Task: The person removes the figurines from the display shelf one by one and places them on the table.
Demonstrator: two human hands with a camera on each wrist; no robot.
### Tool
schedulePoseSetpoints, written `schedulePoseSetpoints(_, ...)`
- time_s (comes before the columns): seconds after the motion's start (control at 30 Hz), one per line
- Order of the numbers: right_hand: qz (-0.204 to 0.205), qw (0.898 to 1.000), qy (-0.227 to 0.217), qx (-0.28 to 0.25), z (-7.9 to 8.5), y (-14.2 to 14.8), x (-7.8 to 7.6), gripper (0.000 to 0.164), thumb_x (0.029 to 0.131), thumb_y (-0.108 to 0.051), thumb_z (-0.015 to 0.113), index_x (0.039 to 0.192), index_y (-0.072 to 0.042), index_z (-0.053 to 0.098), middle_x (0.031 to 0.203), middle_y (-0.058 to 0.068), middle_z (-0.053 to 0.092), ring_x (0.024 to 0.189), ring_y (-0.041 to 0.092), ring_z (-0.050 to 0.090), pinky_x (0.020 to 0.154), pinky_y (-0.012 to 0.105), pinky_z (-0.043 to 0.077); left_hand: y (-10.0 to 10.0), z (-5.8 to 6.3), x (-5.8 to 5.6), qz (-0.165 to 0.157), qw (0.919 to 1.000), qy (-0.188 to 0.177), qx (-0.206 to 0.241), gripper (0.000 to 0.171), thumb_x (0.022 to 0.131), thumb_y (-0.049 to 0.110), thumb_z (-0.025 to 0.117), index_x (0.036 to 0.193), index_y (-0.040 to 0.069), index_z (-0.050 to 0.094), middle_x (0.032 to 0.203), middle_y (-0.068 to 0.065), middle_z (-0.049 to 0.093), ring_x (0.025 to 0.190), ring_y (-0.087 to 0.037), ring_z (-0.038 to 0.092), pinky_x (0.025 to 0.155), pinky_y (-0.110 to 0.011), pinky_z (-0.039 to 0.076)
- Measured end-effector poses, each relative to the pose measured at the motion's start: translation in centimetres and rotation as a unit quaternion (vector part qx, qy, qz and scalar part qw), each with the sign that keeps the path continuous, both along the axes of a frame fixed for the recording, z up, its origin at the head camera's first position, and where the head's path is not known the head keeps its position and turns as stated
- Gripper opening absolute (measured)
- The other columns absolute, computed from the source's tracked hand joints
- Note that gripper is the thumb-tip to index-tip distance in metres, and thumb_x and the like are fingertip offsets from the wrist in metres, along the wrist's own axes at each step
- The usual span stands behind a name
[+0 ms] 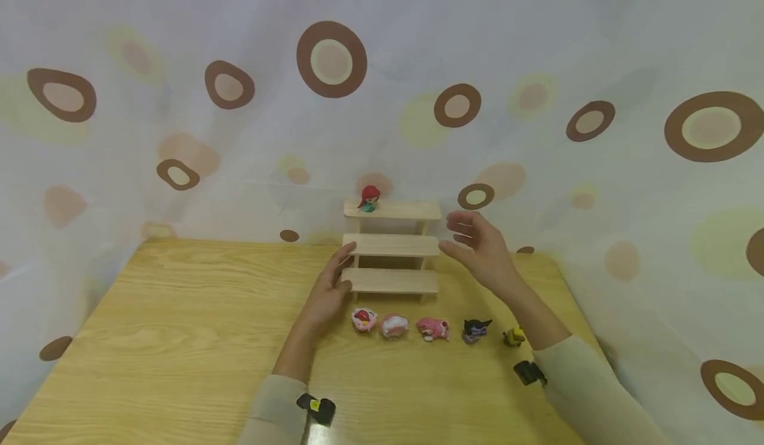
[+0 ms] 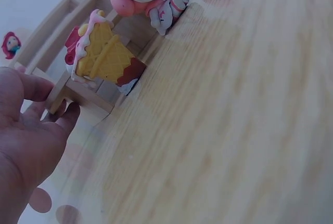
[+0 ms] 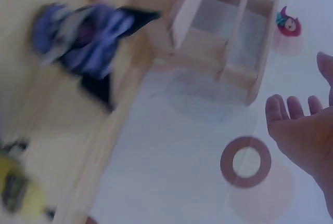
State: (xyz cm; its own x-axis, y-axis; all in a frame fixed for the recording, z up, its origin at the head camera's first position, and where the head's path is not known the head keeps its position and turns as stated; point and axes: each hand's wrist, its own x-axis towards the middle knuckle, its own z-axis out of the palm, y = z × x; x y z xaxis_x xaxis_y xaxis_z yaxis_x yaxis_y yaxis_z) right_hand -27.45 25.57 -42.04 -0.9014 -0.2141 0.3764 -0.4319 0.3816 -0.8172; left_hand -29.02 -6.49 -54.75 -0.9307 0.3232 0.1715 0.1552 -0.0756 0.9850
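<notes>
A three-step wooden display shelf stands at the back of the table. My left hand grips its left end; in the left wrist view the thumb lies over the lowest step's edge and the fingers are beneath. To the right of the shelf, my right hand is held up with fingers loosely bent and nothing in them. A red-haired mermaid figurine stands on the left of the top step. Before the shelf lie an ice-cream-cone figurine, a pink-and-white figurine and a pink figurine.
Farther right in that row are a black-and-purple figurine and a yellow figurine, close to my right forearm. A white cloth with brown and beige spots hangs behind the wooden table and along its right side.
</notes>
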Motion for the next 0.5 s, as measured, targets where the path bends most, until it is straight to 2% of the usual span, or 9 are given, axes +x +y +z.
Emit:
schedulePoseSetpoints(0.1,0.027,0.999,-0.02,-0.027,0.2,-2.1,-1.5,0.051,0.099,-0.004,0.072,0.144,0.006,0.051,0.146,0.026,0.053,0.138,0.043,0.054,0.114,0.049,0.048,-0.1,0.1,0.1,0.007,0.9999,-0.001,-0.008,0.082,0.097,-0.016,0.042,0.163,0.033,0.036,0.174,-0.001,0.022,0.159,-0.033,0.023,0.124,-0.058,0.032)
schedulePoseSetpoints(0.23,0.054,0.997,-0.02,-0.046,0.2,-4.5,-3.2,0.047,0.099,0.002,0.069,0.142,0.009,0.051,0.146,0.032,0.05,0.139,0.044,0.053,0.116,0.049,0.046,-0.3,0.0,0.1,0.01,0.9999,0.003,-0.01,0.083,0.096,-0.017,0.041,0.164,0.03,0.036,0.174,-0.003,0.021,0.159,-0.035,0.023,0.122,-0.059,0.034)
schedulePoseSetpoints(0.37,0.032,0.998,-0.005,-0.05,0.7,-6.1,-4.2,0.042,0.099,-0.001,0.07,0.138,0.006,0.055,0.143,0.03,0.055,0.136,0.037,0.057,0.117,0.047,0.046,-0.2,0.0,0.0,0.003,0.9999,0.012,-0.006,0.081,0.097,-0.017,0.041,0.165,0.027,0.035,0.175,-0.004,0.02,0.16,-0.036,0.022,0.122,-0.058,0.035)
schedulePoseSetpoints(0.5,0.006,0.999,-0.002,-0.049,1.4,-7.3,-5.0,0.042,0.1,-0.006,0.072,0.137,0.006,0.057,0.142,0.028,0.059,0.134,0.037,0.059,0.116,0.046,0.047,0.0,0.2,0.0,0.0,0.9999,0.011,-0.005,0.081,0.097,-0.017,0.042,0.165,0.028,0.035,0.175,-0.003,0.02,0.16,-0.035,0.022,0.122,-0.057,0.034)
